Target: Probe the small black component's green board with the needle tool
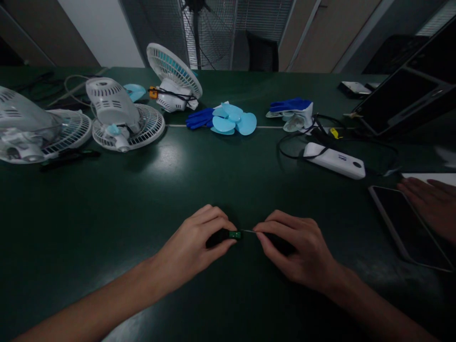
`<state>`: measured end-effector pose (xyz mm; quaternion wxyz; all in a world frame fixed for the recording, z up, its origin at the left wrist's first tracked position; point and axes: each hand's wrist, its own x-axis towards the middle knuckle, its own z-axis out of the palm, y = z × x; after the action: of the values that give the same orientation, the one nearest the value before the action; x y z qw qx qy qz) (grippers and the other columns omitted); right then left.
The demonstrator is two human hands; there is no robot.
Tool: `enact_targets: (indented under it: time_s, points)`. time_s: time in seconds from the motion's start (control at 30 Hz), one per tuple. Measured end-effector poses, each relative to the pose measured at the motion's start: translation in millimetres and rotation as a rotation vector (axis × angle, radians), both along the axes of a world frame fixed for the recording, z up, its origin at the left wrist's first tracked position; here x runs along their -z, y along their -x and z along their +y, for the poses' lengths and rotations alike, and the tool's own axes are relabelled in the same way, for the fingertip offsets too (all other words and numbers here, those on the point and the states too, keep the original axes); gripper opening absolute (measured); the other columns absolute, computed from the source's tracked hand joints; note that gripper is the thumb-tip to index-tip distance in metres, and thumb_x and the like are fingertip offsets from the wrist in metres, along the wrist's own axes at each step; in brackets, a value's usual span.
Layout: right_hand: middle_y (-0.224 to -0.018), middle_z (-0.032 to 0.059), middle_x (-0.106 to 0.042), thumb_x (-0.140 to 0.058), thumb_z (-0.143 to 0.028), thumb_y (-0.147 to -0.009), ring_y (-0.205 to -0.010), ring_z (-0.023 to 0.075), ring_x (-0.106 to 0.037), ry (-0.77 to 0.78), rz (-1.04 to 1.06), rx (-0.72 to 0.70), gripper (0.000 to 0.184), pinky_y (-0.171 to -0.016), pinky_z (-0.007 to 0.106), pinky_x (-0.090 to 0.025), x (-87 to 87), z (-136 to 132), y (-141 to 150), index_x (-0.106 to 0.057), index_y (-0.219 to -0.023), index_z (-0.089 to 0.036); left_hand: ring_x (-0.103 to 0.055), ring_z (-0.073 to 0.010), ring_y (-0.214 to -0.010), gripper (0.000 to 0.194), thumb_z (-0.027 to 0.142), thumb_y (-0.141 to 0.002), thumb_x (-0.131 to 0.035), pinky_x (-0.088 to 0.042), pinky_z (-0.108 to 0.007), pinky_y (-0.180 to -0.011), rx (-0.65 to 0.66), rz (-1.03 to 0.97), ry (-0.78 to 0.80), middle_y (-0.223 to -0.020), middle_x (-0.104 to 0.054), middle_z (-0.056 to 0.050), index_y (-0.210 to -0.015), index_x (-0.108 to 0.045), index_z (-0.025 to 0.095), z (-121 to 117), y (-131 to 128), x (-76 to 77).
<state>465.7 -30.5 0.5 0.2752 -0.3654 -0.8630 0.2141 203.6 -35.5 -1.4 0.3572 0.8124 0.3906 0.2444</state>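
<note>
Low over the dark green table, my left hand (203, 232) pinches a small black piece with a green end (235, 234), which looks like a screwdriver handle. Most of that piece is hidden by the fingers. Facing it, my right hand (295, 244) is closed with thumb and forefinger on a thin metal rod (248, 231). The rod points left to the green end; whether it sits inside it, I cannot tell. Both hands are close together, a short gap apart, near the middle of the table.
Several white fan heads (114, 107) stand at the back left. A light-blue fan blade (233, 118) lies by blue gloves (200, 118). To the right are another glove pair (294, 111), a white power strip (335, 160), a phone (409, 223) and another person's hand (432, 204).
</note>
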Motion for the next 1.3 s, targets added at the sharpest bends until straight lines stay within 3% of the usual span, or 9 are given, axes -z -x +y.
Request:
enact_targets:
  time_s: [0.33, 0.6, 0.8, 1.03, 1.17, 1.3]
  points:
    - [-0.086, 0.0027, -0.067, -0.062, -0.015, -0.095, -0.067, 0.0134, -0.062, -0.01, -0.078, -0.075, 0.014, -0.058, 0.03, -0.045, 2.0, 0.0, 2.7, -0.072, -0.105, -0.019, -0.058, -0.0181, -0.102, 0.016, 0.027, -0.098, -0.062, -0.047, -0.034, -0.086, -0.009, -0.005, 0.005, -0.109, -0.064, -0.004, -0.113, -0.065, 0.023, 0.2, 2.0, 4.3]
    - [-0.092, 0.0017, -0.069, -0.063, -0.014, -0.097, -0.075, 0.0104, -0.066, 0.109, 0.132, -0.086, 0.016, -0.064, 0.024, -0.05, -2.1, 2.6, 5.7, -0.072, -0.108, -0.021, -0.057, -0.018, -0.101, 0.013, 0.024, -0.097, -0.063, -0.046, -0.034, -0.087, 0.02, 0.034, -0.026, -0.108, -0.063, -0.004, -0.11, -0.064, 0.022, 1.6, 0.8, 4.6]
    - [-0.089, 0.0023, -0.069, -0.062, -0.015, -0.097, -0.071, 0.0107, -0.065, 0.051, 0.094, -0.053, 0.016, -0.061, 0.024, -0.049, -2.2, 1.4, 4.9, -0.074, -0.107, -0.019, -0.056, -0.0171, -0.104, 0.015, 0.027, -0.099, -0.061, -0.046, -0.034, -0.088, 0.027, 0.054, -0.051, -0.111, -0.062, -0.003, -0.113, -0.063, 0.023, 0.9, 2.0, 3.2]
    - [-0.092, 0.0015, -0.068, -0.063, -0.016, -0.097, -0.072, 0.0104, -0.064, 0.072, 0.088, -0.037, 0.016, -0.062, 0.024, -0.049, -0.4, 1.4, 2.6, -0.073, -0.109, -0.021, -0.057, -0.017, -0.1, 0.025, 0.027, -0.102, -0.056, -0.047, -0.035, -0.087, 0.056, 0.12, -0.215, -0.111, -0.065, -0.003, -0.127, -0.059, 0.023, -5.4, 6.9, 6.0]
    - [-0.094, 0.0014, -0.068, -0.064, -0.016, -0.097, -0.074, 0.0108, -0.064, 0.026, 0.041, -0.092, 0.018, -0.062, 0.025, -0.048, 2.5, -0.2, 2.5, -0.072, -0.112, -0.022, -0.057, -0.0182, -0.092, 0.02, 0.023, -0.1, -0.058, -0.047, -0.034, -0.08, 0.024, 0.105, -0.29, -0.102, -0.065, -0.005, -0.12, -0.061, 0.02, -6.8, 5.5, 6.1]
    - [-0.091, 0.0011, -0.068, -0.063, -0.016, -0.097, -0.072, 0.0113, -0.063, -0.048, -0.031, -0.111, 0.018, -0.061, 0.026, -0.045, 3.8, -2.1, 6.2, -0.071, -0.112, -0.021, -0.056, -0.0197, -0.092, 0.017, 0.021, -0.098, -0.061, -0.047, -0.035, -0.08, 0.032, 0.119, -0.258, -0.101, -0.064, -0.005, -0.115, -0.061, 0.019, -5.9, 2.9, 6.4]
